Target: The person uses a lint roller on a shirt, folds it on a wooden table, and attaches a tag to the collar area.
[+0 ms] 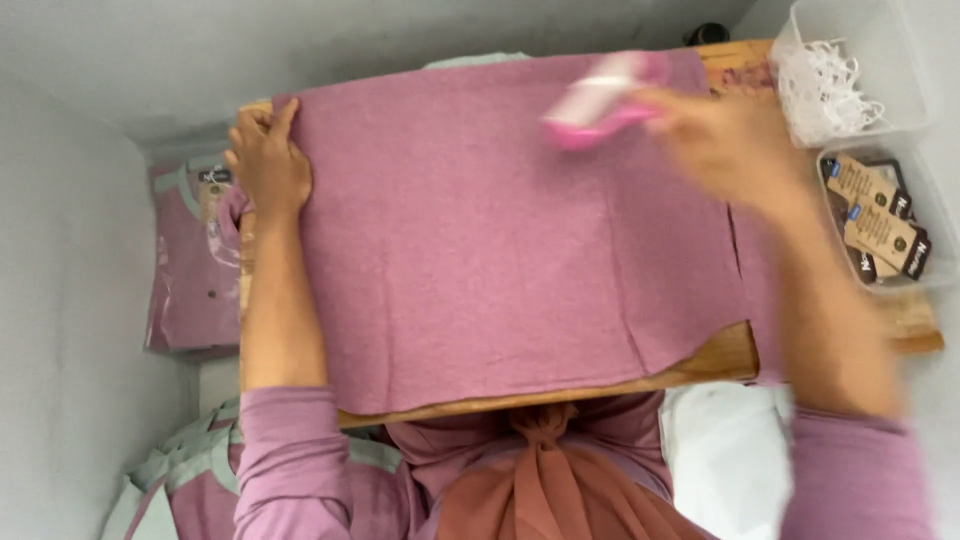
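Lying flat over a wooden board (720, 358), the pink garment (480, 250) looked soft, light and limp, a knit that would sag and crease if lifted by one point; it seemed best taken by an edge or two corners, or pinned flat with a palm. Its cloth was a heathered mauve, smooth and nearly free of wrinkles, covering most of the board and hanging slightly over the right side. The left hand (268, 160) rested on the garment's far left corner, fingers curled over the edge and pressing it down. The right hand (725, 140), blurred by movement, was closed around a pink and white handheld tool (600, 100) held over the far right part of the cloth; I could not tell whether the tool touched the fabric. To the right stood a clear tub of white strings (830, 75) and, nearer, a tub of brown tags (880, 215). At left, below the board, lay bagged pink shirts (190, 260), with more folded ones (180, 470) at the near left.
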